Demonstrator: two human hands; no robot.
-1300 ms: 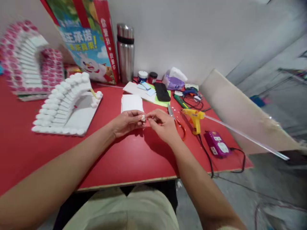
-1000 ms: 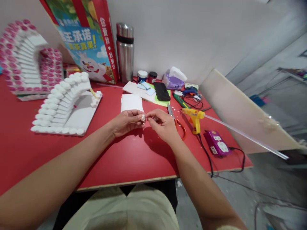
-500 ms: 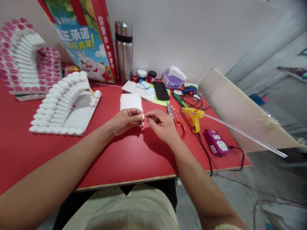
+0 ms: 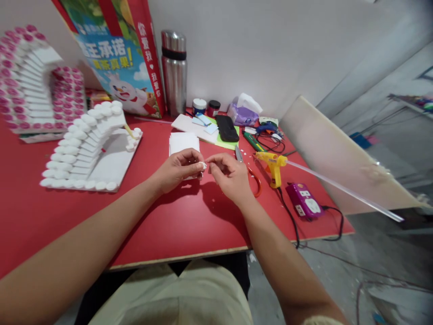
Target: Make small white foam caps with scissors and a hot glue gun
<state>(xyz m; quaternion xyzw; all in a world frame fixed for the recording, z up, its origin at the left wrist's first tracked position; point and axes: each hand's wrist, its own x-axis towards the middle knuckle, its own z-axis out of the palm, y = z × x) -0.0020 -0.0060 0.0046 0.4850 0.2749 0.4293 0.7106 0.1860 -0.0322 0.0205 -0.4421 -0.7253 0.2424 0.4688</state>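
Between the thumb and fingers of my left hand point(image 4: 181, 170) is a small white piece point(image 4: 202, 166). My right hand point(image 4: 230, 175) is just to its right, thumb and forefinger pinched close to the piece; anything between those fingertips is too small to make out. Behind my left hand lies a stack of white sheets point(image 4: 183, 141), partly covered by it. Scissors with orange handles point(image 4: 255, 181) lie beside my right hand, partly hidden by it. A yellow glue gun point(image 4: 274, 167) with a long clear stick rests farther right.
White stepped model point(image 4: 79, 151) at left, pink-and-white model point(image 4: 42, 85) behind it. Along the back are a printed bag point(image 4: 125, 67), steel flask point(image 4: 174, 74), jars point(image 4: 199, 106), black case point(image 4: 227, 128) and purple tissue pack point(image 4: 243, 113). A purple power socket point(image 4: 305, 201) sits near the right edge.
Both hands have risen slightly above the table, the white piece moving with my left hand. More of the piece shows at the fingertips. Objects on the table have stayed put.
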